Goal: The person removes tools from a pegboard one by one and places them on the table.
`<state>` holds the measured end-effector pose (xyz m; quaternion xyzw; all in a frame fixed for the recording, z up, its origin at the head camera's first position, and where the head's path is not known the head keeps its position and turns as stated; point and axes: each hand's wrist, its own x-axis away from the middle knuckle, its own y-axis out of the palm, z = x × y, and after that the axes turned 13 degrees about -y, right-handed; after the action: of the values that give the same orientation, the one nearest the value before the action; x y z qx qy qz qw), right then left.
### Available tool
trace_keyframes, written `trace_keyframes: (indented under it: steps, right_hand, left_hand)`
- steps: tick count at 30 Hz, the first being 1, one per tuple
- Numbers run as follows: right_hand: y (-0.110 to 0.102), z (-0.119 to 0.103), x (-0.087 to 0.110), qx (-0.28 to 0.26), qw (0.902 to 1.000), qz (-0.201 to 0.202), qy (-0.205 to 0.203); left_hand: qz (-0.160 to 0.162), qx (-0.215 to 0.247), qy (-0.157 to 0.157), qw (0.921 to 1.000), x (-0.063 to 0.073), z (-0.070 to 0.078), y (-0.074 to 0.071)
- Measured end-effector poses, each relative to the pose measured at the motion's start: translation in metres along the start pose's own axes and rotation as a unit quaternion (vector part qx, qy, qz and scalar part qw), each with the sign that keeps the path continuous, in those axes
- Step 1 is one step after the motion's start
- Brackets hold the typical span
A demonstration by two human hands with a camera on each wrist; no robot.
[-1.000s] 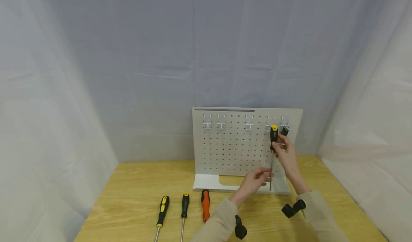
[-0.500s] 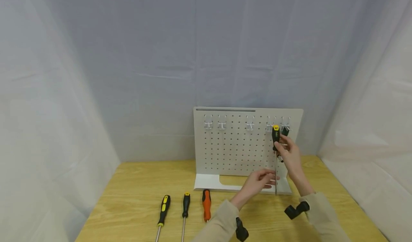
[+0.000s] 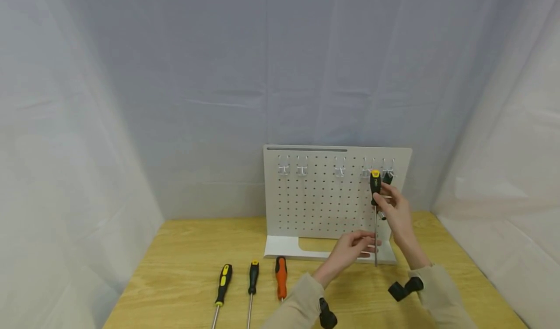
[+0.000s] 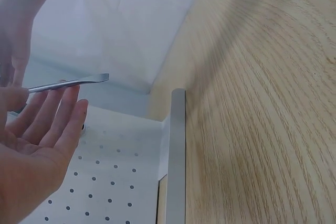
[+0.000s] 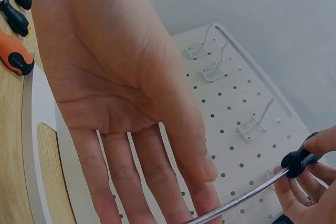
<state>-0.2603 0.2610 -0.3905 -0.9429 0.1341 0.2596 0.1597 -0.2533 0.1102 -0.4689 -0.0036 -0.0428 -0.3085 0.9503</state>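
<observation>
My right hand (image 3: 397, 218) pinches the black, yellow-topped handle of a flathead screwdriver (image 3: 375, 188), held upright with the tip down before the pegboard (image 3: 319, 198). Its handle top overlaps a clear hook (image 3: 366, 170) in the head view. Low on the shaft, my left hand (image 3: 346, 252) has its fingers extended against the metal. In the left wrist view, the flat tip (image 4: 98, 78) projects past those fingers. The right wrist view has the left palm (image 5: 123, 87) large in front, with the handle gripped at the right edge. Behind my right hand, a dark-handled tool (image 3: 387, 178) hangs on the rightmost hook.
Several clear hooks line the board's upper part, such as the leftmost hook (image 3: 283, 166). On the wooden table (image 3: 192, 241) lie a black-and-yellow screwdriver (image 3: 224, 283), a slimmer black one (image 3: 253, 276) and an orange one (image 3: 281, 278). The board's white base (image 3: 280, 247) stands on the tabletop.
Over the last second, the screwdriver and both hands have shifted slightly right, and the tip has come a little lower. In the last half second they have barely moved.
</observation>
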Motion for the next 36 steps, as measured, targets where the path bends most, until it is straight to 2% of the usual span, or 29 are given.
trace_keyframes:
  steps: [4,8,16,20,27,36]
  right_hand:
    - [0.001,-0.004,0.002,-0.007,1.0,-0.003,-0.002]
    - [0.004,-0.007,0.004,-0.021,0.9997,-0.013,-0.003]
    - [0.015,-0.008,0.008,-0.074,0.9964,-0.03,0.028]
    - [0.021,-0.006,0.012,-0.092,0.993,-0.058,0.047]
    - [0.035,0.001,0.02,-0.077,0.9878,-0.113,0.074]
    - [0.053,0.016,0.037,-0.08,0.9812,-0.152,0.087]
  left_hand:
    - [0.005,0.002,0.0,1.0,0.004,0.0,0.0]
    - [0.027,0.008,0.002,0.9996,0.01,-0.001,-0.001]
    - [0.058,0.023,0.011,0.998,0.026,-0.008,-0.008]
    - [0.07,0.039,0.004,0.9968,0.035,-0.015,-0.011]
    - [0.099,0.078,-0.005,0.992,0.054,-0.03,-0.017]
    - [0.115,0.097,-0.044,0.9876,0.079,-0.047,-0.025]
